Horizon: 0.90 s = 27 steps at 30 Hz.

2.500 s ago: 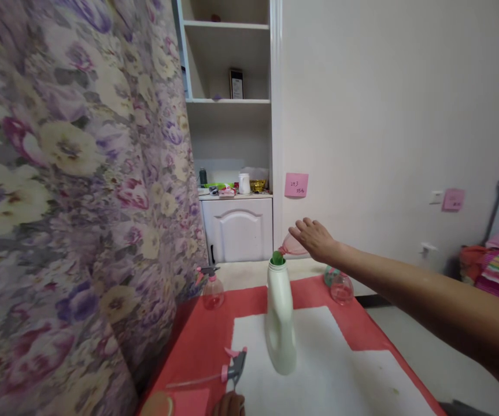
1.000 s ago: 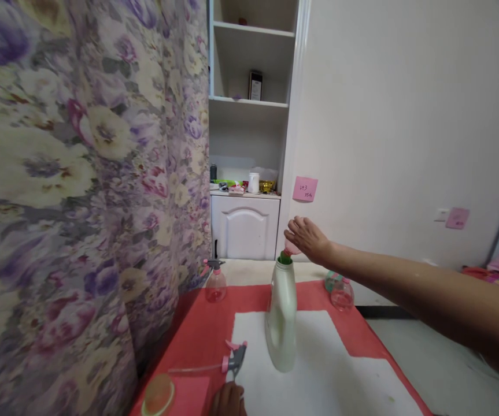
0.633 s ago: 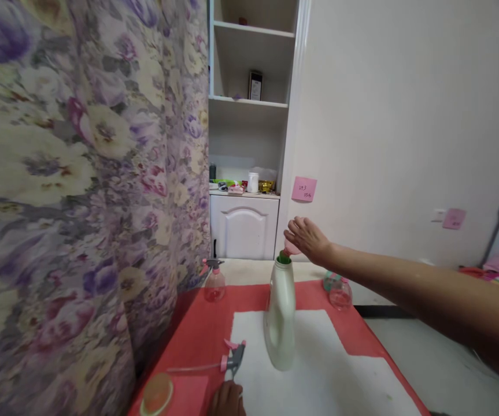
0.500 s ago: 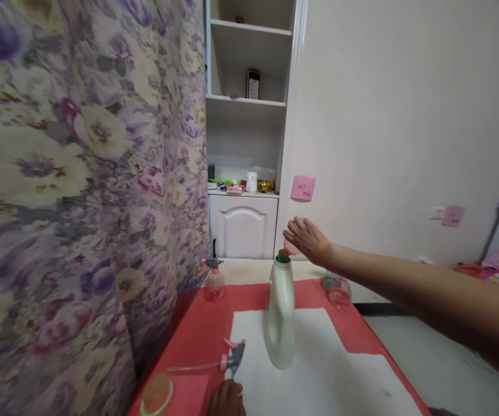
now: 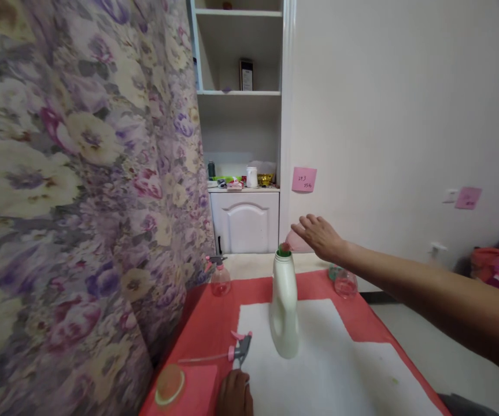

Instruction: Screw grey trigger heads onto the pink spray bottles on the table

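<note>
A tall white bottle with a green neck stands upright on a white mat. My right hand reaches out over its mouth. Its fingers lie over a pink translucent funnel-shaped piece, whose narrow end is at the bottle's neck. My left hand sits at the bottom edge with curled fingers, just below a loose grey-and-pink spray trigger with a long thin tube. What those fingers hold, if anything, is hidden.
A red cloth covers the table. A small pink spray bottle stands at the back left and a topless one at the back right. An orange disc lies on a pink pad. A floral curtain hangs close on the left. A white cabinet stands behind.
The view has shifted a little. More of the pink piece shows under my right hand, now slightly right of the bottle's mouth. My left hand has stayed by the trigger.
</note>
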Each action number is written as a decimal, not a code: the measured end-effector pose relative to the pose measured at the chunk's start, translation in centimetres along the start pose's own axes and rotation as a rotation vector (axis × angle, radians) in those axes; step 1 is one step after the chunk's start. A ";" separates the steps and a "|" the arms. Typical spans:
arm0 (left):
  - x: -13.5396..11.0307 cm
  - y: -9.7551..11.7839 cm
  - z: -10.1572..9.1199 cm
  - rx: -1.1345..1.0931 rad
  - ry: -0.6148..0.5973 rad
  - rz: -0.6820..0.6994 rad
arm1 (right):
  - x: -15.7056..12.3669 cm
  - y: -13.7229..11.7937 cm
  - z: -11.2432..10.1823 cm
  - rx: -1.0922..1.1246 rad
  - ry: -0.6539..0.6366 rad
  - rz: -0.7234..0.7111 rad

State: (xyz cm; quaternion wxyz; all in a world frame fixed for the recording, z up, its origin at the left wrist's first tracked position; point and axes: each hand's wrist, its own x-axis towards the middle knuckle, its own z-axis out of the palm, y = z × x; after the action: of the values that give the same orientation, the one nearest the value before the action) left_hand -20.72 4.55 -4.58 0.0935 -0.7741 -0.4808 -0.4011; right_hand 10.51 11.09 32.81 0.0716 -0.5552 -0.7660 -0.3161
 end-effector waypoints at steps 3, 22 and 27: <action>0.4 1.0 -0.9 -0.004 0.002 -0.034 | -2.5 1.8 2.0 0.216 0.017 0.128; 1.3 2.5 -2.8 -0.055 -0.059 -0.150 | -25.6 -17.0 18.1 1.708 -0.031 0.704; 2.4 2.3 -4.5 -0.108 -0.132 -0.233 | -25.9 -17.0 18.2 1.638 -0.008 0.748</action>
State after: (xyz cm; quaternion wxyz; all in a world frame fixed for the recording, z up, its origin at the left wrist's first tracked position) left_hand -20.72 2.55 0.68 -0.0275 -0.7416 -0.5502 -0.3827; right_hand 9.31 -2.67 -0.38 0.5403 -0.5442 -0.5210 0.3749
